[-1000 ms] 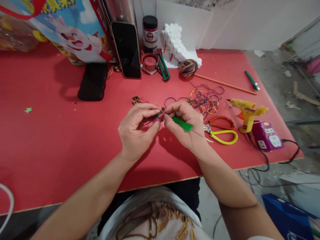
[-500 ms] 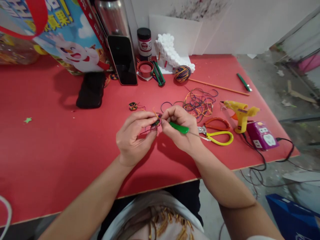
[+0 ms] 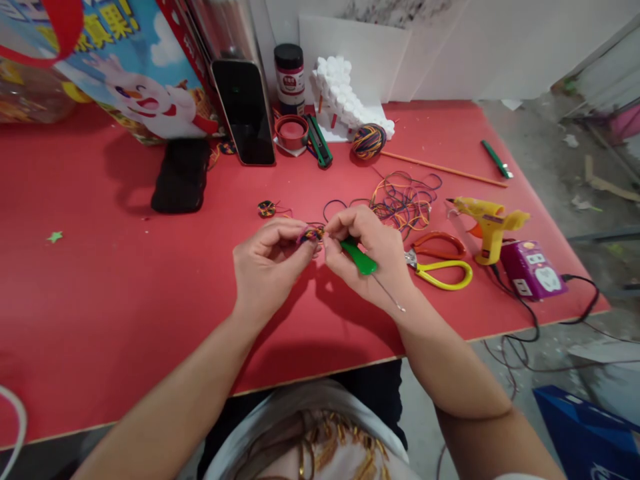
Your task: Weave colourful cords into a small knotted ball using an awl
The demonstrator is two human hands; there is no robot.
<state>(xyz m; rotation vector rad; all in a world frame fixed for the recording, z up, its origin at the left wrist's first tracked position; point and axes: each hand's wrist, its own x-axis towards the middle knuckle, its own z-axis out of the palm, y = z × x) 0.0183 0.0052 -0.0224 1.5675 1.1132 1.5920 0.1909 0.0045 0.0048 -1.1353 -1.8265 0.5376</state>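
Between thumb and fingers, my left hand (image 3: 273, 267) pinches a small multicoloured crochet piece (image 3: 313, 235). My right hand (image 3: 367, 257) is closed around a crochet hook (image 3: 359, 257) with a green handle; its thin metal shaft points back toward my wrist. The right thumb and fingertips meet at the crochet piece's edge, and what they pinch there is too small to make out. Behind the hands lies a loose tangle of multicoloured yarn (image 3: 403, 197), and a strand curves from it toward my fingers. A small round crocheted piece (image 3: 267, 209) rests just beyond my left hand.
Scissors (image 3: 443, 263), a yellow glue gun (image 3: 490, 223) and a purple power box (image 3: 533, 270) lie to the right. Farther back are a yarn ball (image 3: 369, 141), a thin stick (image 3: 445, 167), a green cutter (image 3: 319, 141), a jar (image 3: 290, 80), and two phones, one leaning (image 3: 245, 113), one flat (image 3: 181, 177).
The crochet piece has turned in my left fingers, showing more of its edge. The hook's handle and shaft have swung downward in my right hand. The view has shifted slightly.
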